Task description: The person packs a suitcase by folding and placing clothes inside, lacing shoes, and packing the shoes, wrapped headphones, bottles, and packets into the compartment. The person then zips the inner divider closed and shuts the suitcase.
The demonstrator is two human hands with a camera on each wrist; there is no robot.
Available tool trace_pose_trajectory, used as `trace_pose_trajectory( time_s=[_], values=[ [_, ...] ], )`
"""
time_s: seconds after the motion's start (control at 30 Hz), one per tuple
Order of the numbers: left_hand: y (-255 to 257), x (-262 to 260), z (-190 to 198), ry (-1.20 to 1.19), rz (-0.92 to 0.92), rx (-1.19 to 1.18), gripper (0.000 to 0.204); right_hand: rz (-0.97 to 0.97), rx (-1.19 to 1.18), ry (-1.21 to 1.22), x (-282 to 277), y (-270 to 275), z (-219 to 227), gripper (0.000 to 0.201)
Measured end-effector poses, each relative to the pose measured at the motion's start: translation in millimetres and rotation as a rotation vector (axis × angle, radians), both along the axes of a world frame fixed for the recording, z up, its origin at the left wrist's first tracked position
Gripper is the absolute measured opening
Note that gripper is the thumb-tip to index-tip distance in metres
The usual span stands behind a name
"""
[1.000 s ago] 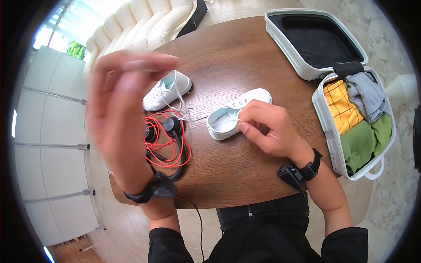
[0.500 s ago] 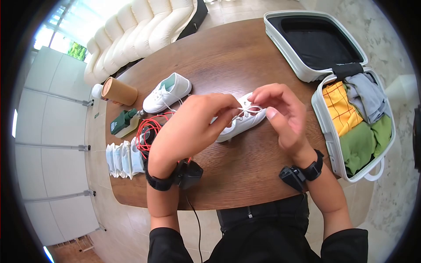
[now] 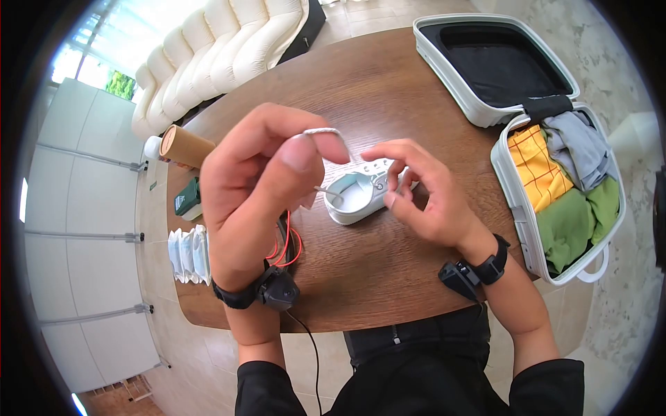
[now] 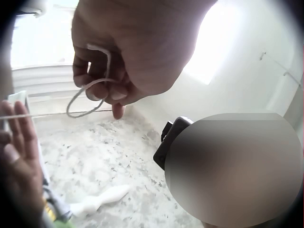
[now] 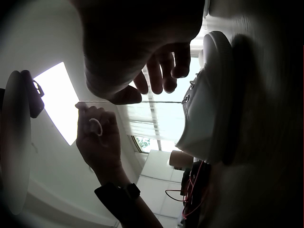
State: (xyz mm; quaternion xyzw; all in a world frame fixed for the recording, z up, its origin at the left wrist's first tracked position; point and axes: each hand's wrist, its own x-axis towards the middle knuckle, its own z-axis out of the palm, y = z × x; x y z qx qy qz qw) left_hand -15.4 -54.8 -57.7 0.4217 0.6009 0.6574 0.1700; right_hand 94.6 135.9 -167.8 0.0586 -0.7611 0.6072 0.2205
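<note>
At far left of the desk (image 3: pixel 361 277) you've got a row of white packets (image 3: pixel 187 253) by the edge, a green item (image 3: pixel 186 199) behind them & a brown cardboard tube (image 3: pixel 184 145) lying on its side w/ a white cap. Next, your left hand (image 3: pixel 260 187) is raised above the desk, fingers curled, pinching a loop of white lace (image 3: pixel 320 132) between thumb & forefinger; left wrist view shows the lace (image 4: pixel 90 92) looped round your fingertips, w/ one strand running off taut to the left. Under that hand a bit of red cable (image 3: pixel 286 246) shows on the desk, mostly hidden. Center: the white shoe (image 3: pixel 357 194) sits on the desk, opening up, toe pointing away to the right; the lace runs from its eyelets up to your left hand. In the right wrist view the shoe (image 5: pixel 209 99) is seen from the side, w/ the strand stretched straight across to the left hand (image 5: pixel 97 137). Your right hand (image 3: pixel 423 197) is just beside the shoe's right side, fingers loosely spread & half bent over the eyelets; can't tell if the fingertips pinch the lace or only touch it. At far right an open white suitcase (image 3: pixel 513 201) sits at the desk edge: lid w/ black lining toward the back, near half packed w/ yellow, grey & green clothes (image 3: pixel 565 187).
</note>
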Motion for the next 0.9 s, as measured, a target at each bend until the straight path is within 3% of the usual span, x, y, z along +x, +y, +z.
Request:
trace_pose_trajectory(
  time_s=[0.13,0.37,0.43,0.47,0.5,0.57,0.77,0.9],
  values=[
    [1,-3,-4,0.035,0.001,0.178,0.029,0.161,-0.028,-0.017,0,1,-5,0.034],
    [5,-17,-5,0.118,0.132,0.126,0.029,-0.007,0.051,0.018,-2,1,-4,0.011],
    [16,-10,-3,0.309,0.453,-0.119,0.026,-0.006,0.033,0.008,-2,1,-4,0.01],
    [11,-22,-11,0.434,0.498,-0.299,0.018,-0.015,0.032,0.0,-2,1,-4,0.01],
    [10,-28,-19,0.434,0.498,-0.299,0.018,-0.023,0.032,-0.009,-2,0,-5,0.01],
    [8,-36,-32,0.765,0.389,-0.702,0.013,-0.07,0.027,0.005,-3,-2,-6,0.011],
    [12,-40,-49,0.669,0.193,-0.693,0.013,-0.191,0.015,0.002,-4,2,-7,0.011],
    [18,-29,-34,0.608,0.059,-0.826,0.014,-0.225,0.025,-0.024,-4,1,-5,0.011]
  ],
)
